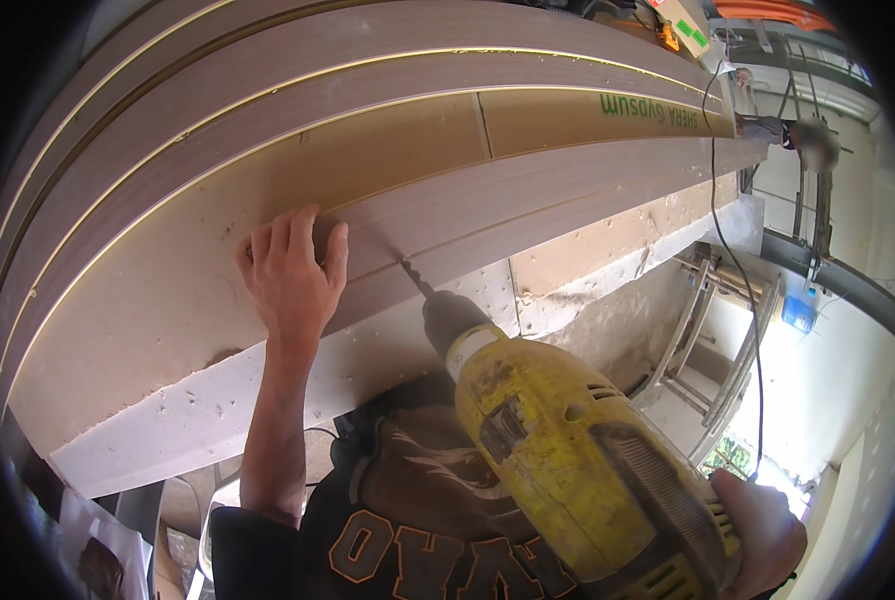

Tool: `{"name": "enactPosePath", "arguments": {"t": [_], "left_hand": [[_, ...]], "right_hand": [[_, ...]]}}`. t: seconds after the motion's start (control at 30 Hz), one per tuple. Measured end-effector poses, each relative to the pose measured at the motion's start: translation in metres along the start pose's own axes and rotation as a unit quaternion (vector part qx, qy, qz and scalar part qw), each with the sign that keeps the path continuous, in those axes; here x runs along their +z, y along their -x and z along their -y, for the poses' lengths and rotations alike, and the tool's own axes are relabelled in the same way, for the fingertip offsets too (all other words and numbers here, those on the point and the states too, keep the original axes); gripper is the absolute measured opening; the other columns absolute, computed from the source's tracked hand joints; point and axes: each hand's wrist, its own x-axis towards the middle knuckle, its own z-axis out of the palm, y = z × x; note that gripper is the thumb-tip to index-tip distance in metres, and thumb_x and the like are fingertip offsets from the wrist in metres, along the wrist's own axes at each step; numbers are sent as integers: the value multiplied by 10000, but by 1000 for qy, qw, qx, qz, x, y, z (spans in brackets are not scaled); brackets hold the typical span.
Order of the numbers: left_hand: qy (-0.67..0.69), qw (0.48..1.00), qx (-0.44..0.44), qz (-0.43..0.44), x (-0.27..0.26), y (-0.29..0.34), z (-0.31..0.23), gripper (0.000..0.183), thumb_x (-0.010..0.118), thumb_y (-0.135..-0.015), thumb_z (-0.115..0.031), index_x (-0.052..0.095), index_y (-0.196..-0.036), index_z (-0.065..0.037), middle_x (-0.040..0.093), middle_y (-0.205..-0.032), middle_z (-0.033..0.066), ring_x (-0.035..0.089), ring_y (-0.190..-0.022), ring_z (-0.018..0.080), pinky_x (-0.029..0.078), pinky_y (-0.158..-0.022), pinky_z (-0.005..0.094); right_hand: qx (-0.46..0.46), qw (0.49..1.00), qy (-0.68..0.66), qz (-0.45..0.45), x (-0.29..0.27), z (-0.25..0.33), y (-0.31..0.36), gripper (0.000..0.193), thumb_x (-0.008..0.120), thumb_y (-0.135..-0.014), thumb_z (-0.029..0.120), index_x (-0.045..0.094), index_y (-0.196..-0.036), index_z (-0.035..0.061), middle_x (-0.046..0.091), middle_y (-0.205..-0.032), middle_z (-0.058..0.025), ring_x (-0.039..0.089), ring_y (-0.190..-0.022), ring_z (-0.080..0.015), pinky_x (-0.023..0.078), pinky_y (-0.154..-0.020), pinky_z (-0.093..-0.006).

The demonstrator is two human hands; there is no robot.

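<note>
A worn yellow power drill (557, 450) reaches up from the lower right, with my right hand (767, 530) closed round its rear. Its dark bit (416, 276) meets the face of a grey-brown plank (527, 205) near the plank's left end. My left hand (292, 265) grips that end of the plank, fingers curled toward the far edge and thumb on the near side. Beneath the plank lies a stack of gypsum boards (157, 330) with a chipped white edge. Most of my right hand's grip is hidden behind the drill.
Several more long planks (347, 100) lie side by side beyond, shavings on them. A black cord (715, 190) hangs across the right side. A wooden ladder-like frame (697, 340) and a blue container (798, 311) stand at right. Another person (767, 130) is at the far right end.
</note>
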Motion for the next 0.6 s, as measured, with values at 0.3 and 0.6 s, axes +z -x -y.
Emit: {"name": "enactPosePath", "arguments": {"t": [0.3, 0.6], "left_hand": [[3, 1000, 3, -1, 2, -1, -1, 296, 601, -870, -355, 629, -1032, -109, 644, -986, 24, 576, -930, 221, 391, -880, 396], [18, 1000, 19, -11, -1, 2, 1, 362, 638, -840, -354, 593, -1104, -110, 631, -1074, 47, 574, -990, 248, 348, -969, 488]], "right_hand": [[0, 992, 101, -79, 6, -9, 7, 574, 707, -786, 196, 463, -1208, -108, 645, -923, -227, 656, -767, -298, 529, -649, -348], [46, 988, 108, -98, 4, 13, -7, 523, 711, -771, 188, 510, -1157, -101, 654, -874, -202, 660, -716, -285, 531, -609, -336]]}}
